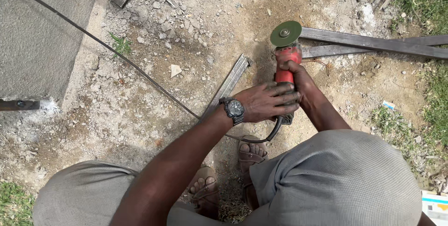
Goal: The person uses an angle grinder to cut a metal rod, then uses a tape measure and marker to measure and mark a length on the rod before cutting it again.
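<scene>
Head view: the left hand (pixel 268 101) clamps around the rear of one red angle grinder (pixel 285 74), and the right hand (pixel 295 69) grips its body just ahead. The green disc (pixel 285 33) sits beyond the fingers, against two metal bars (pixel 373 44). A third bar (pixel 229 83) lies left of the hands.

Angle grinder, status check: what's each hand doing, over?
Left hand wraps grinder rear. Right hand grips near disc. Disc beside metal bars; cord trails left.
</scene>
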